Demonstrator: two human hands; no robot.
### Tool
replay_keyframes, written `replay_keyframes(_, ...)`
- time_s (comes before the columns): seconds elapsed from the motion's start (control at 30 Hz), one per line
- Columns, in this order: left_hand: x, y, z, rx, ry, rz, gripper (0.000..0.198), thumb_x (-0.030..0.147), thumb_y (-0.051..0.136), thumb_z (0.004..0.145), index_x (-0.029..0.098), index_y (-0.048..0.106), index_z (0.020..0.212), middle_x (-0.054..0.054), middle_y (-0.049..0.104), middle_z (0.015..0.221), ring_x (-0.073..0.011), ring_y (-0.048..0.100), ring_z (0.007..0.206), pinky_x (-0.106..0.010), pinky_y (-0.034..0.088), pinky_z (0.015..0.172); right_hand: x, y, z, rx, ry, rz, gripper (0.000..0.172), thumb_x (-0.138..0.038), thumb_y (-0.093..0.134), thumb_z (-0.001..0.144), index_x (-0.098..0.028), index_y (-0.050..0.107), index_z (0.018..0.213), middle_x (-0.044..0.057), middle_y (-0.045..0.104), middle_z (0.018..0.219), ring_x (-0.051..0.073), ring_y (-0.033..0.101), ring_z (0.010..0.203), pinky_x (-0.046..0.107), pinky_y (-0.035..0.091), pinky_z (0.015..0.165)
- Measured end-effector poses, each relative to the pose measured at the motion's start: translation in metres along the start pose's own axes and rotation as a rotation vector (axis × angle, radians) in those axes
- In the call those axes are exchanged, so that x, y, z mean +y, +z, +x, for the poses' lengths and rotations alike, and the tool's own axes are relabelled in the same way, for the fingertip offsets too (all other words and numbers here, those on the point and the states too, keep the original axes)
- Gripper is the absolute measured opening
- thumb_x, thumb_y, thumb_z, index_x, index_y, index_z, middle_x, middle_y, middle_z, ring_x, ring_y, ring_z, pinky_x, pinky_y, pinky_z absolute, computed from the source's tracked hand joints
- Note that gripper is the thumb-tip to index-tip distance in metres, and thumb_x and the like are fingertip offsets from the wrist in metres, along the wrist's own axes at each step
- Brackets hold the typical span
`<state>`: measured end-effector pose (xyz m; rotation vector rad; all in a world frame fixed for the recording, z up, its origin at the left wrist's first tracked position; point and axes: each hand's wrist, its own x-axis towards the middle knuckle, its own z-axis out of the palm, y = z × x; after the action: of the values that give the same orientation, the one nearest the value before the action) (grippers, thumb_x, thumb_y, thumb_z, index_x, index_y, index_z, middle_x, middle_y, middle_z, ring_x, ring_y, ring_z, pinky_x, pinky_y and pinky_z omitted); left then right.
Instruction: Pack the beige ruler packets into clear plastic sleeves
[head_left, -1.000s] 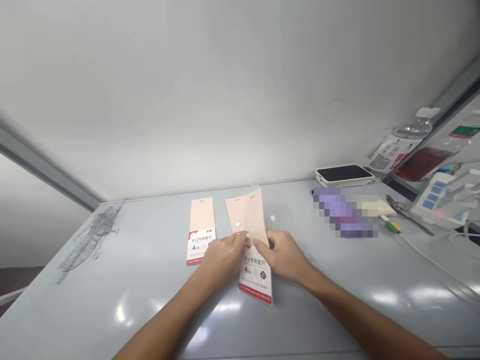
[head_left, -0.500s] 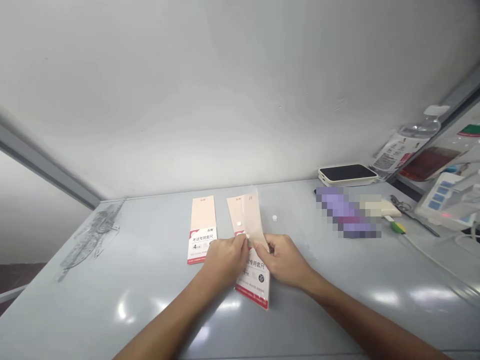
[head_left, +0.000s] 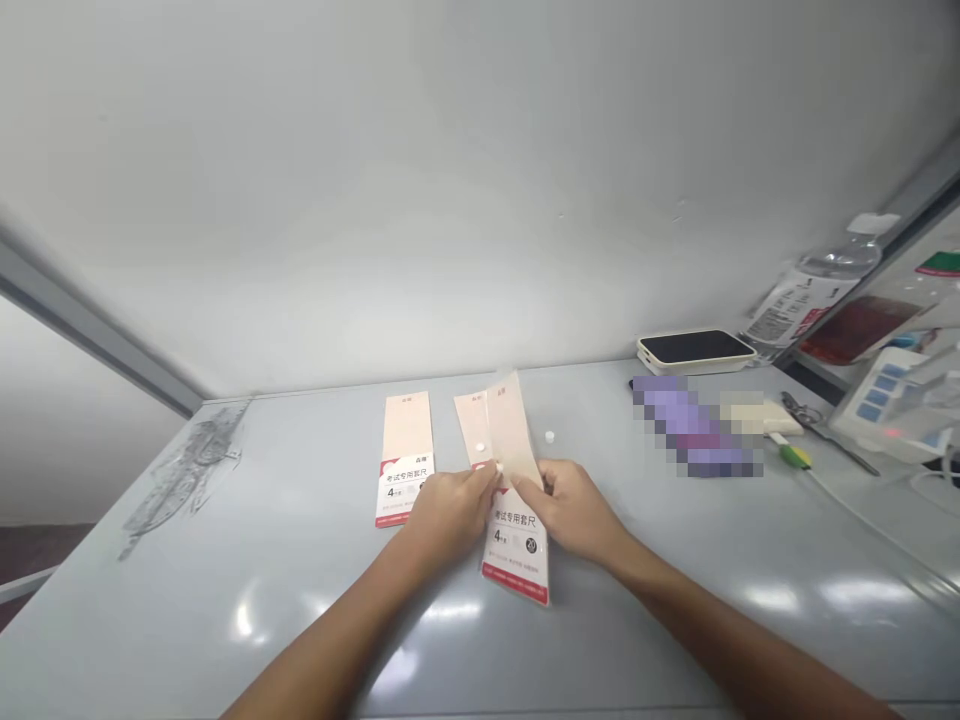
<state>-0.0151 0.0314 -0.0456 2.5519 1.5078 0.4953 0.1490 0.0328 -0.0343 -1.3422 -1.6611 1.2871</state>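
A flat pink and white packet (head_left: 517, 540) with a red bottom edge is held at mid-table. My left hand (head_left: 459, 502) pinches its left edge, with a small white piece at the fingertips. On its right edge my right hand (head_left: 574, 508) is closed, thumb on the front. Behind it lies a similar packet (head_left: 471, 415), partly covered, with a small white disc (head_left: 481, 447) on it. A third packet (head_left: 407, 430) lies left of my left hand, which overlaps its lower right corner. Another small white cap-like piece (head_left: 550, 437) rests beyond my right hand.
At the back right are a phone (head_left: 697, 347), a blurred purple item (head_left: 686, 425), a green-and-yellow cable plug (head_left: 795, 456), scissors (head_left: 825, 430) and a clear bottle (head_left: 817, 280). A dark drawing (head_left: 184, 475) marks the table's left side.
The held packet has shifted slightly right and turned more upright, its front label now more exposed. My right hand has moved a little to the right with it.
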Motion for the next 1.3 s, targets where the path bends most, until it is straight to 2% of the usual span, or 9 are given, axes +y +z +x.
replay_keyframes(0.23, 0.003, -0.002, 0.0, -0.07, -0.033, 0.024, 0.03, 0.018, 0.024, 0.085, 0.017, 0.054, 0.081, 0.0, 0.052, 0.051, -0.0104, 0.039, 0.039, -0.022, 0.021, 0.041, -0.002, 0.001, -0.001, -0.013, 0.008, 0.01, 0.029, -0.035, 0.044, 0.076, -0.017, 0.044, 0.054, -0.001, 0.05, 0.051, 0.011, 0.044, 0.047, 0.022, 0.031, 0.042)
replay_keyframes(0.5, 0.004, -0.006, 0.0, -0.098, -0.045, 0.03, 0.027, 0.017, 0.027, 0.083, 0.018, 0.053, 0.08, 0.0, 0.053, 0.052, -0.0098, 0.039, 0.04, -0.022, 0.021, 0.042, 0.0, 0.003, -0.002, -0.032, 0.014, 0.006, 0.031, -0.037, 0.043, 0.078, -0.017, 0.042, 0.054, -0.001, 0.049, 0.052, 0.011, 0.044, 0.047, 0.022, 0.031, 0.043)
replay_keyframes(0.7, 0.006, -0.004, -0.002, -0.052, -0.064, 0.029, 0.026, 0.017, 0.027, 0.083, 0.018, 0.053, 0.079, 0.001, 0.049, 0.049, -0.0091, 0.036, 0.038, -0.022, 0.02, 0.041, -0.001, 0.006, -0.004, -0.017, 0.0, 0.002, 0.033, -0.04, 0.042, 0.079, -0.017, 0.044, 0.055, 0.0, 0.051, 0.053, 0.011, 0.045, 0.048, 0.022, 0.032, 0.043)
replay_keyframes(0.8, 0.005, -0.002, -0.002, -0.015, -0.081, 0.018, 0.026, 0.02, 0.029, 0.084, 0.018, 0.052, 0.071, 0.002, 0.047, 0.047, -0.0086, 0.034, 0.037, -0.022, 0.019, 0.041, -0.001, 0.007, -0.005, -0.022, -0.007, 0.003, 0.034, -0.04, 0.041, 0.08, -0.017, 0.044, 0.055, 0.0, 0.051, 0.053, 0.011, 0.045, 0.048, 0.022, 0.031, 0.043)
replay_keyframes(1.0, 0.01, 0.002, -0.001, 0.065, -0.205, 0.018, 0.021, 0.024, 0.039, 0.078, 0.018, 0.053, 0.063, 0.001, 0.049, 0.045, -0.0089, 0.037, 0.038, -0.023, 0.02, 0.042, 0.003, 0.011, -0.007, -0.04, -0.004, 0.01, 0.033, -0.04, 0.041, 0.081, -0.017, 0.045, 0.057, 0.0, 0.051, 0.054, 0.01, 0.044, 0.047, 0.022, 0.029, 0.042)
replay_keyframes(1.13, 0.013, 0.004, 0.001, 0.09, -0.268, 0.031, 0.022, 0.022, 0.04, 0.077, 0.018, 0.054, 0.06, 0.0, 0.052, 0.045, -0.0096, 0.041, 0.039, -0.023, 0.02, 0.043, 0.003, 0.012, -0.006, -0.036, 0.002, 0.006, 0.035, -0.043, 0.041, 0.081, -0.017, 0.046, 0.058, -0.001, 0.05, 0.052, 0.01, 0.043, 0.046, 0.022, 0.03, 0.042)
replay_keyframes(1.23, 0.011, 0.002, 0.003, 0.116, -0.294, -0.017, 0.025, 0.027, 0.039, 0.08, 0.019, 0.058, 0.065, 0.0, 0.057, 0.05, -0.0103, 0.046, 0.042, -0.023, 0.024, 0.044, 0.0, 0.011, -0.005, -0.035, 0.004, 0.035, 0.037, -0.046, 0.041, 0.081, -0.016, 0.048, 0.059, 0.001, 0.053, 0.055, 0.012, 0.047, 0.049, 0.023, 0.033, 0.043)
replay_keyframes(1.3, 0.008, -0.001, 0.004, 0.139, -0.317, -0.069, 0.023, 0.031, 0.039, 0.082, 0.02, 0.059, 0.079, 0.0, 0.063, 0.06, -0.0108, 0.051, 0.047, -0.022, 0.029, 0.046, -0.002, 0.009, -0.004, -0.039, 0.005, 0.064, 0.037, -0.048, 0.042, 0.08, -0.016, 0.052, 0.063, 0.002, 0.056, 0.058, 0.013, 0.051, 0.052, 0.023, 0.037, 0.045)
